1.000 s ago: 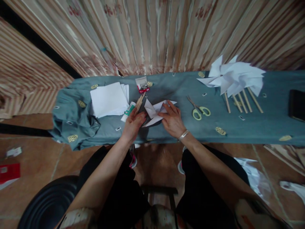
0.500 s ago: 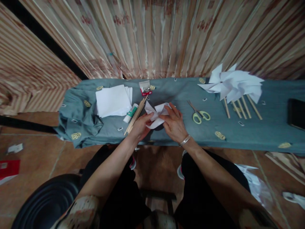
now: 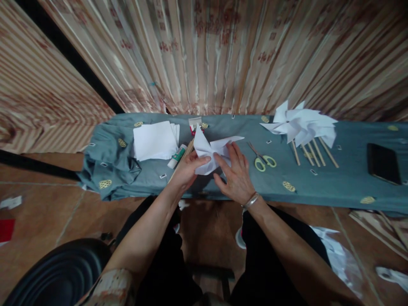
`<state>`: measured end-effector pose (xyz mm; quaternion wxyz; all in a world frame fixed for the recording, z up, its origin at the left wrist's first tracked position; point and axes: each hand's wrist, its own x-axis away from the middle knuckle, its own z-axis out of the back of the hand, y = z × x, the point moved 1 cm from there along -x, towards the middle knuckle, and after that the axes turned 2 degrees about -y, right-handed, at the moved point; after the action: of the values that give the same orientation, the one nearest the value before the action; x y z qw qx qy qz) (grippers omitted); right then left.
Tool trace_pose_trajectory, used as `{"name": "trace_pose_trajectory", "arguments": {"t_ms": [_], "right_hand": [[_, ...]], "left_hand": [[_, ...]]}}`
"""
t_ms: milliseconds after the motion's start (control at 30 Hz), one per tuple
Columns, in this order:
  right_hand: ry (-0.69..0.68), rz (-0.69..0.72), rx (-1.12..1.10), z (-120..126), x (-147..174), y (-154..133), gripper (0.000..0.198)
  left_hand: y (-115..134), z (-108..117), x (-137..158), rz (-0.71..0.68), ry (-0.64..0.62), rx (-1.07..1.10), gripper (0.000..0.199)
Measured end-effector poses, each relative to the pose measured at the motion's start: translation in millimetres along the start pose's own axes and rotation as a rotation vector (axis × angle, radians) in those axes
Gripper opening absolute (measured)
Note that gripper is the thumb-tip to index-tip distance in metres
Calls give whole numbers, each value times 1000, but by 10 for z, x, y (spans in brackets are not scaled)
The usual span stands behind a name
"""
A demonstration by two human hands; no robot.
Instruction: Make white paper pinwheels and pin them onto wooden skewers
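Observation:
A white paper pinwheel (image 3: 205, 148) with pointed blades is held over the front of the cloth-covered bench. My left hand (image 3: 188, 169) grips its lower left side, thumb on top near the middle. Fingers spread, my right hand (image 3: 234, 174) touches the paper's centre and right blade with its fingertips. Wooden sticks (image 3: 187, 152) lie just behind my left hand, partly hidden by it and the paper. A glue stick (image 3: 177, 156) lies beside them. The small red-and-white box (image 3: 195, 123) behind is partly covered by a blade. To the right lie green-handled scissors (image 3: 263, 160).
A stack of white paper (image 3: 154, 140) lies at the left of the bench (image 3: 242, 189). Several finished pinwheels on sticks (image 3: 306, 127) lie at the right, with a black phone-like object (image 3: 383, 163) beyond. A curtain (image 3: 204, 59) hangs behind. A black round stool (image 3: 60, 272) stands at lower left.
The paper's blades are now spread more widely and face up. My right hand has opened its fingers and drawn slightly down. The whole view has shifted a little.

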<state>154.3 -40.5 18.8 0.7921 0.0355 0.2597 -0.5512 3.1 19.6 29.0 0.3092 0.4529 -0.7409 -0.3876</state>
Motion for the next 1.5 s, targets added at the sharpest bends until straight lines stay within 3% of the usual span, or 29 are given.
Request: {"name": "trace_pose_trajectory", "arguments": {"t_ms": [400,900,1267,1500], "right_hand": [[51,-11,-61,-29,-185,-149,48],[58,-53,-128,17,-173,-207,42],[96,-16,-146,79,-184,-220,45],[215,-178,-334,176,-177,-57,46]], "left_hand": [[-66,47,-72,-170,231,-103,31],[-65,62,-68,-176,293,-160,23],[-46,63,-94,-119,349,-51,29],[-50,75,-116,-113,376,-20,29]]}}
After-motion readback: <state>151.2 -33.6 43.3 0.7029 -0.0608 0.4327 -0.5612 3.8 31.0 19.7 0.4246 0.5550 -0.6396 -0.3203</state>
